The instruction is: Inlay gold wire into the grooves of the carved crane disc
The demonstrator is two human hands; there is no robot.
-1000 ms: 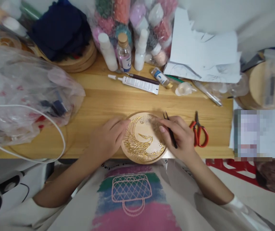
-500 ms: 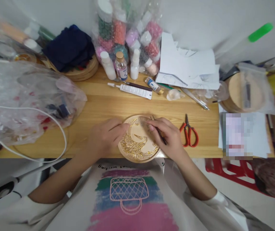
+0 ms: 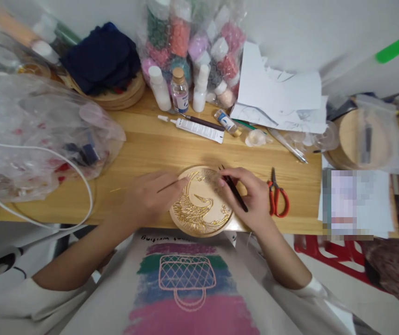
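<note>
A round wooden plaque (image 3: 199, 197) lies at the table's front edge, with a crane outlined in raised gold wire on its pale face. My right hand (image 3: 251, 197) grips black tweezers (image 3: 235, 193) slantwise by the plaque's right rim, the points upward and apart. Over the left rim, my left hand (image 3: 150, 197) is closed in a pinch, somewhat blurred. From its outer side a thin gold wire (image 3: 116, 189) sticks out; the end between the fingertips is hidden. Red-handled pliers (image 3: 279, 197) rest right of my right hand.
Behind the plaque lie a white glue tube (image 3: 201, 130), a dark pen-like tool (image 3: 204, 123) and a small vial (image 3: 225, 121). Bottles (image 3: 180, 93) and bagged jars (image 3: 194, 42) stand further back. Left is a plastic bag (image 3: 46, 139) under a white cable (image 3: 84, 186); papers (image 3: 279, 100) lie right.
The view has shifted slightly. My right hand has turned the tweezers a little and moved slightly right of the plaque's rim. Gold wire now shows left of my left hand, which stays pinched.
</note>
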